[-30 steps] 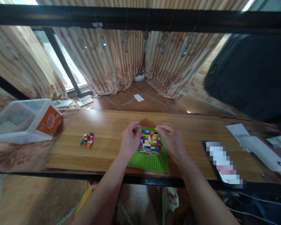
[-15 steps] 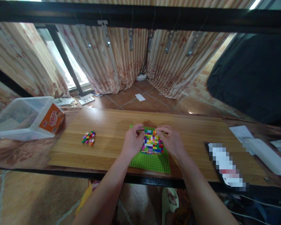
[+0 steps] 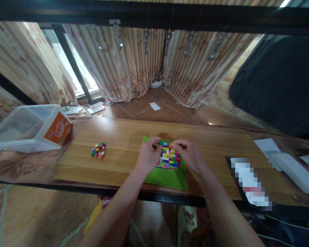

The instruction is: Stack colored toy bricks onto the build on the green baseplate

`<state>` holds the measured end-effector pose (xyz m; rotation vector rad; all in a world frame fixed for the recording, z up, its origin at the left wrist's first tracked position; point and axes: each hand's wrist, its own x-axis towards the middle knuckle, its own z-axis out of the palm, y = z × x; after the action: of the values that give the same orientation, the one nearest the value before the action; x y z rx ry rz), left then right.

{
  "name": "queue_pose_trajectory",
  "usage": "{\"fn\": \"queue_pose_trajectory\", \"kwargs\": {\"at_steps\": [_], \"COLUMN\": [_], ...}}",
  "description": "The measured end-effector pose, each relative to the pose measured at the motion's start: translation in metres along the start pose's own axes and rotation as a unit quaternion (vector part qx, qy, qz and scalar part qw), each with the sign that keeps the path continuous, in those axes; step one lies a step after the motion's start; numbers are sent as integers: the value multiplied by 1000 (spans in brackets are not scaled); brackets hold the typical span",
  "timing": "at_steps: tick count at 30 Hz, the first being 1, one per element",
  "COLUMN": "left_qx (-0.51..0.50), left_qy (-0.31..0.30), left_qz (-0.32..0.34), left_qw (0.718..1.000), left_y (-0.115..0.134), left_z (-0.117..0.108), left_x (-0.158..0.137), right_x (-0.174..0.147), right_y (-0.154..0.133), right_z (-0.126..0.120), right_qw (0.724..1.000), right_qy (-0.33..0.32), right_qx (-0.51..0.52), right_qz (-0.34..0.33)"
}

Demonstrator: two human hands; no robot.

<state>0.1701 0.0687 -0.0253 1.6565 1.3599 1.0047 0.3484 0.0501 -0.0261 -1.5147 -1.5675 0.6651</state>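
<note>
A many-coloured block of toy bricks (image 3: pixel 170 157) stands on a green studded baseplate (image 3: pixel 167 180), near the table's front edge. My left hand (image 3: pixel 148 155) curls round the block's far left corner, thumb against its side. At the far right corner, my right hand (image 3: pixel 190 154) is closed in a pinch, with an orange toy brick (image 3: pixel 171 145) at its fingertips. Whether that brick is pressed onto the block or held just above it, I cannot tell. My hands hide part of the block's left and right sides.
Several loose bricks (image 3: pixel 99 150) lie in a small pile on the left of the wooden table (image 3: pixel 123 137). A clear plastic bin (image 3: pixel 28 137) with an orange label is beyond its left end. On the right lie a blurred-out phone-like device (image 3: pixel 249 183) and a white device (image 3: pixel 298 173).
The view has shifted slightly. Both hands stay at the block's far corners with almost no movement; the right fingertips still pinch at the orange brick.
</note>
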Motion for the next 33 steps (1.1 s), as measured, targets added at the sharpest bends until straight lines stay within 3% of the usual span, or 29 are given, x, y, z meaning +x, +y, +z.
{"fn": "queue_pose_trajectory", "kwargs": {"at_steps": [10, 17, 21, 24, 28, 33], "left_qx": [5, -16, 0, 28, 114, 309], "left_qy": [0, 5, 34, 50, 75, 143], "left_qz": [9, 9, 3, -15, -66, -156], "left_qw": [1000, 1000, 999, 998, 988, 927], "left_y": [-3, -9, -13, -17, -19, -26], "left_z": [0, -6, -16, -27, -53, -103], "left_x": [-2, 1, 5, 7, 9, 6], "right_x": [-2, -8, -13, -17, -19, -18], "right_y": [2, 7, 6, 7, 9, 10], "right_z": [2, 2, -6, -10, -10, -12], "right_qw": [999, 998, 996, 989, 981, 975], "right_qy": [-21, 0, -80, -150, -195, -224], "right_qx": [32, 32, 4, -9, -19, 1], "right_qz": [19, 53, 26, 4, 5, -6]}}
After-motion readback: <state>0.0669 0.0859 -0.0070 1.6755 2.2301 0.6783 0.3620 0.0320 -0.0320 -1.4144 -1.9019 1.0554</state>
